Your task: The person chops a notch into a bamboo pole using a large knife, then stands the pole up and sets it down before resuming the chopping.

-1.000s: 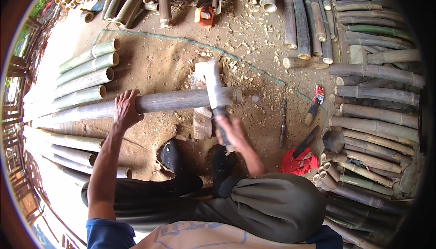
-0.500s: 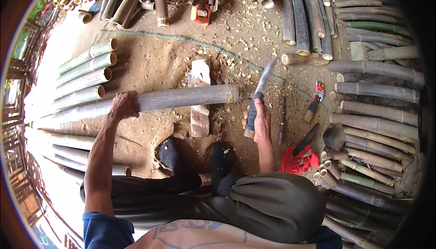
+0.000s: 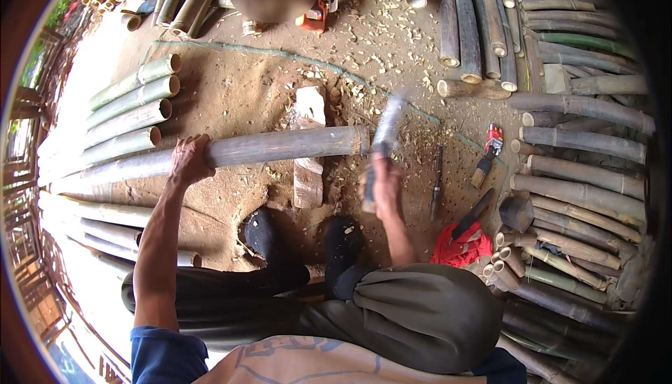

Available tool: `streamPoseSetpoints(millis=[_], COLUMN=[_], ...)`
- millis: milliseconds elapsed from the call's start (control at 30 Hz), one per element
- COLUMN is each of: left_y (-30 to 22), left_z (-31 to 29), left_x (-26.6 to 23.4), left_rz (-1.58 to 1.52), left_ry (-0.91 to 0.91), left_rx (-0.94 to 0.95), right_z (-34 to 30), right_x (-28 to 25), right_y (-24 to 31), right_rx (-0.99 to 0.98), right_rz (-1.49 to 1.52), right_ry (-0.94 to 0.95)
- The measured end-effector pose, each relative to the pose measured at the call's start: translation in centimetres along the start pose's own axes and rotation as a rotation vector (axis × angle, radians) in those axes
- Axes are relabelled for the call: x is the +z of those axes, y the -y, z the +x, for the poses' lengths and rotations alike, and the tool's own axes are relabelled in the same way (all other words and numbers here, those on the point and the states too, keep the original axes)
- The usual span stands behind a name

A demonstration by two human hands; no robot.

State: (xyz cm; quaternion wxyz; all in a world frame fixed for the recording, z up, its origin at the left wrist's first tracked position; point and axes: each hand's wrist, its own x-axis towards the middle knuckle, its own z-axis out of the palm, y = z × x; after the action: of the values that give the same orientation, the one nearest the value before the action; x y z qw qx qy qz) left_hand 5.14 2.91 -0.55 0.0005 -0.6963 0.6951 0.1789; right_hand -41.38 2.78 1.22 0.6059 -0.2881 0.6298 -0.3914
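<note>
**Grey bamboo pole (image 3: 294,144) held across pale wooden block (image 3: 309,184)**

Left grip (image 3: 191,162) was closed over the pole, left of the block. Right grip (image 3: 385,188) was closed round the dark handle of a grey-bladed knife (image 3: 386,126). Blade motion-blurred, pointing away from the body, just beside the pole's right end; couldn't tell if they touched. Pole's right end stuck out past the block. Pale chips (image 3: 355,76) littered the brown floor (image 3: 224,93). Crumpled red cloth (image 3: 462,247) sat right of the knife; greenish bamboo lengths (image 3: 134,118) lay at left.
</note>
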Motion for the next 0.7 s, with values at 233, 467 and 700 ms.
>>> streamPoseSetpoints(millis=[233,467,700], left_y=[0.0,0.5,-0.2], left_z=[-0.6,-0.5,-1.3], left_x=[0.5,1.8,2.4], left_rz=[-0.015,0.023,0.060], left_ry=[-0.119,-0.256,-0.402], left_rx=[0.035,0.105,0.106], right_z=[-0.1,-1.3,0.3], right_x=[-0.1,2.3,-0.7], right_y=[1.1,-0.3,1.8], right_rx=[0.046,0.157,0.003], right_rz=[-0.031,-0.399,-0.027], right_ry=[0.211,0.504,0.073])
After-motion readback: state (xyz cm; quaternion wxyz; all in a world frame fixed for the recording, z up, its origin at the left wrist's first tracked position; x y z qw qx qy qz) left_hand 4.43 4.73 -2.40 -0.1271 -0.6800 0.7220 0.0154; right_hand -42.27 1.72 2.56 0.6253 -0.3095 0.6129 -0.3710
